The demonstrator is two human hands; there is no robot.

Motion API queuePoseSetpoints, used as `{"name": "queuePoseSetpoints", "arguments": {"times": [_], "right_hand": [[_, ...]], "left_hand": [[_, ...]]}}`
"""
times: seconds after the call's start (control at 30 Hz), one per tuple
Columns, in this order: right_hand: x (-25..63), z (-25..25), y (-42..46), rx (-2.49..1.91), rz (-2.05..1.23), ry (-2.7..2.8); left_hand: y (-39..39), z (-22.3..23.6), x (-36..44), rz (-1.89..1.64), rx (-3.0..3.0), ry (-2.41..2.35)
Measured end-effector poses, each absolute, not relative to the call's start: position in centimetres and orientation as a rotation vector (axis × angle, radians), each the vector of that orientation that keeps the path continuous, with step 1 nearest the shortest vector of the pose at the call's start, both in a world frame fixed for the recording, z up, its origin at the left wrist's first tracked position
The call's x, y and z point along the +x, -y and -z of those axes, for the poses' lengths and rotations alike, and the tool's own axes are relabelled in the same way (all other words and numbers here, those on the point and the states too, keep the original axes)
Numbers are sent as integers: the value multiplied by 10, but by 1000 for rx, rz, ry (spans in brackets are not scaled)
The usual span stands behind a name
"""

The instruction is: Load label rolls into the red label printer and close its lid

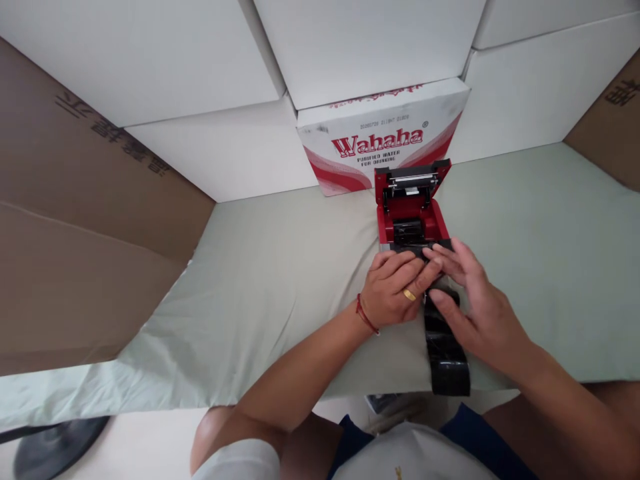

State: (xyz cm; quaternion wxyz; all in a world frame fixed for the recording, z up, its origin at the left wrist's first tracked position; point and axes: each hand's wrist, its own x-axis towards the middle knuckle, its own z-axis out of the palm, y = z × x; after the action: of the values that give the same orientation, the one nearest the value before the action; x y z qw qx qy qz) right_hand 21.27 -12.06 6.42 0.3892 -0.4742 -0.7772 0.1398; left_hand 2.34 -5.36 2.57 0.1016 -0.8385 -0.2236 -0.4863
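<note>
A small red printer [381,223] stands on the cloth with its lid [413,180] tipped up and back. Inside lies a black roll [407,231], and a glossy black strip [447,353] runs from the front toward me, its end at the table edge. My left hand [400,283], wearing a gold ring, is bent over the printer's front edge, fingers together on the strip; its thumb is hidden. At the front right corner is my right hand [467,300], fingers extended and touching near the left fingertips. Its thumb is spread apart beside the strip.
Behind the printer a Wahaha water carton [385,143] leans on stacked white boxes [210,147]. Brown cardboard [100,220] stands at the left, with another brown box [607,123] at far right. A pale green cloth [280,267] covers the table. A black round base [60,447] is on the floor.
</note>
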Motion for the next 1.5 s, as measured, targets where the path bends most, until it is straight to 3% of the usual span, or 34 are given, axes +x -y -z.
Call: {"name": "queuePoseSetpoints", "arguments": {"times": [0.13, 0.27, 0.47, 0.8, 1.27, 1.5], "right_hand": [[227, -82, 101, -1267, -626, 1743], [234, -97, 35, -1312, -420, 1512], [222, -102, -47, -1187, -168, 1749], [220, -101, 19, -1150, 35, 1962], [236, -73, 54, -1135, -283, 2045], [231, -60, 52, -1086, -279, 1936]], "left_hand": [[53, -22, 23, 1273, -2540, 763], [54, -21, 24, 1250, -2615, 804], [62, -23, 30, 1302, -2647, 930], [71, -26, 38, 1287, -2480, 965], [72, -28, 40, 1261, -2400, 946], [68, -21, 39, 1359, -2413, 965]]}}
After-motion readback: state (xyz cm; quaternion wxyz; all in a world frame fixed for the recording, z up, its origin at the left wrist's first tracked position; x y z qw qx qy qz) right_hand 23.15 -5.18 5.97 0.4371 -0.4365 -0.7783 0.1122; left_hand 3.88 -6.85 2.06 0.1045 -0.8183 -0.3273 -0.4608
